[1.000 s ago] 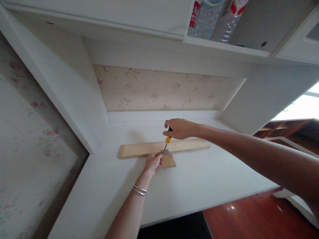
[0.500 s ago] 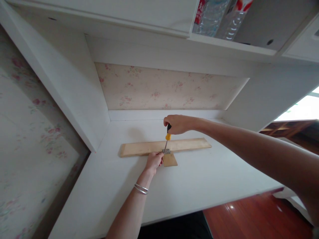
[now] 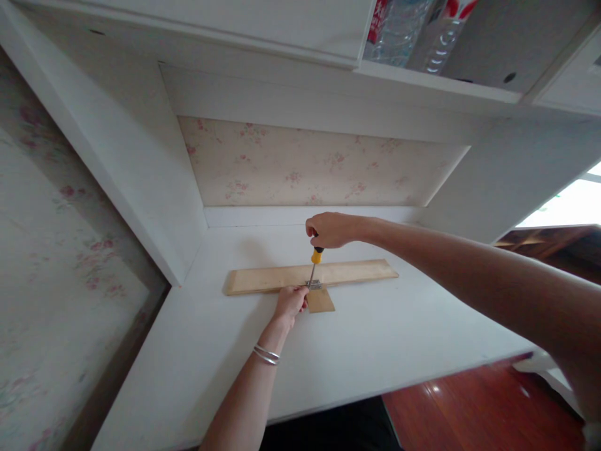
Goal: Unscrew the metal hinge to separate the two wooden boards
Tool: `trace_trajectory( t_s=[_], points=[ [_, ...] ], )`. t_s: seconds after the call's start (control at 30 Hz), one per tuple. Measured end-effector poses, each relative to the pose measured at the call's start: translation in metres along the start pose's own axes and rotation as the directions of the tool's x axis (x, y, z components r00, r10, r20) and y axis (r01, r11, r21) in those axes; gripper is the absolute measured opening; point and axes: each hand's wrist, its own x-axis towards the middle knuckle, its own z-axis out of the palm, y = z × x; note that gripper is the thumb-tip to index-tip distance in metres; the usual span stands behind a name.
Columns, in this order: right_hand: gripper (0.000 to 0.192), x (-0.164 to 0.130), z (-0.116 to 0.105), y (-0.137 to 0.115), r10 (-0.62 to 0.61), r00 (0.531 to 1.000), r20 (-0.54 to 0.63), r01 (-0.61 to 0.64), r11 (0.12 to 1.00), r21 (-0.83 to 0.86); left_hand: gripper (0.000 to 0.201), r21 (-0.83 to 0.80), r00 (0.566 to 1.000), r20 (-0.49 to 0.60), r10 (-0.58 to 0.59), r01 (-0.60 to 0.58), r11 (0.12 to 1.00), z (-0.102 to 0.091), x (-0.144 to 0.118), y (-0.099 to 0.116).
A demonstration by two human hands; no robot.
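**Screwdriver on a metal bracket between two pieces of wood**

The screwdriver (image 3: 315, 263) stands almost upright in the middle of the white desk (image 3: 375, 338). Its tip rests on a small metal bracket (image 3: 313, 285), and its yellow collar shows just under the right hand (image 3: 331, 228). The right hand is closed around the black top of the handle, with the fingers wrapped down over it, so most of the handle is hidden.

The bracket lies on the joint between a long wooden board (image 3: 310, 275) and a small wooden block (image 3: 321, 301). The board lies flat on the desk, running from left to right. The block touches the near edge of the board, just under the bracket.

The left hand (image 3: 291, 302) is just beside the bracket, on its left side. Its fingertips are pressed together at the edge of the bracket and the block, but I cannot tell whether they pinch the metal or only press on it. Two thin silver bangles (image 3: 266, 355) sit on the left wrist.

The desk stands in a white alcove. Behind it is wallpaper (image 3: 305, 166) with a pale pink flower pattern, and the same pattern shows on the wall at the left. On the shelf (image 3: 422, 81) above, at the upper right, are clear plastic bottles (image 3: 404, 28) with red labels. The labels carry white characters, but they are cut off and too small to read. At the lower right is a reddish wooden floor (image 3: 469, 407).
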Motion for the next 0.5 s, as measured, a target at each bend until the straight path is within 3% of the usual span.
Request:
trace_trajectory(
  t_s=[0.1,0.23,0.4,0.5],
  points=[
    [0.039,-0.001,-0.005,-0.002,-0.073,0.997,0.007,0.073,0.997,0.033,0.02,-0.003,1.0,0.006,0.0,0.0,1.0,0.0,0.0,0.0],
    [0.035,-0.001,-0.013,-0.005,0.073,0.983,0.171,-0.094,0.989,0.115,0.02,-0.012,1.0,0.009,-0.002,0.002,1.0,-0.001,0.001,-0.001],
    [0.046,0.007,-0.017,-0.005,0.017,0.99,0.141,-0.04,0.986,0.162,0.018,-0.031,1.0,0.014,-0.002,0.003,1.0,-0.001,0.002,-0.002],
    [0.04,0.015,-0.018,-0.003,0.071,0.973,0.218,-0.103,0.985,0.138,0.018,-0.034,1.0,0.019,-0.011,0.012,0.999,-0.001,0.002,-0.001]
  ],
)
